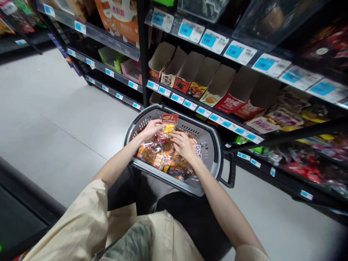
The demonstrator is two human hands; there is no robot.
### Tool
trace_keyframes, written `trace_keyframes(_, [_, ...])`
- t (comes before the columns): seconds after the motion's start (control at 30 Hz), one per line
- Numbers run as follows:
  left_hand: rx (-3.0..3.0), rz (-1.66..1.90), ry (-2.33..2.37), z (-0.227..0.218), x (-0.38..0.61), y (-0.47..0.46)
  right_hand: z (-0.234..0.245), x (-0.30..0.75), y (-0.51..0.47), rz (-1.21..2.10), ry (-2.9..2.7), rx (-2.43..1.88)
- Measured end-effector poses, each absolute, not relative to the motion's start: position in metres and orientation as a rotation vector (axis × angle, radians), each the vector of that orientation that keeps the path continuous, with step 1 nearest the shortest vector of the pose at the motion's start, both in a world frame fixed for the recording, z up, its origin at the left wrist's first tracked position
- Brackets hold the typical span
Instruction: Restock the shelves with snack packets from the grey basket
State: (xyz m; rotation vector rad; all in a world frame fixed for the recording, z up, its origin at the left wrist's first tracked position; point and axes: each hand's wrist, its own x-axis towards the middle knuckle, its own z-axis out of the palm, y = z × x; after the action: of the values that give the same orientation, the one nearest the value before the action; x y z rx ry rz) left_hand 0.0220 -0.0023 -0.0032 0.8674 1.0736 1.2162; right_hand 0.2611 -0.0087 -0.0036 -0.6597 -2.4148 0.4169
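Observation:
A small clear snack packet (169, 128) with a red header and yellow contents is held up over the grey basket (209, 145). My left hand (152, 129) pinches its left edge. At the packet's lower right, the bent fingers of my right hand (183, 145) close on its edge; part of that grip is hidden. Beneath both hands, many orange-and-white wrapped snacks (161, 159) fill the basket's bottom. A dark packet (178, 172) lies among them near the front wall.
The basket's black handle (231, 170) sticks out at the right. Ahead stands a shelf with open cardboard display boxes (209, 78) and blue price labels (190, 105). Bagged snacks (285, 112) lie farther right. Grey tiled floor (67, 119) stretches to the left.

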Motion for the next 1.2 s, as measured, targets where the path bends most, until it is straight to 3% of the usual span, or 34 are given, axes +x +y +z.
trace_keyframes(0.83, [0.816,1.181,1.023,0.002,0.018,-0.002,0.002,0.262,-0.009,0.517,-2.371,-0.667])
trace_keyframes(1.03, [0.938,1.071,1.009,0.002,0.024,-0.008,0.018,0.257,-0.013,0.736,-1.899,-1.077])
trace_keyframes(1.2, [1.021,1.033,1.01,-0.003,0.031,-0.011,0.012,0.243,-0.015,1.414,-1.591,-1.091])
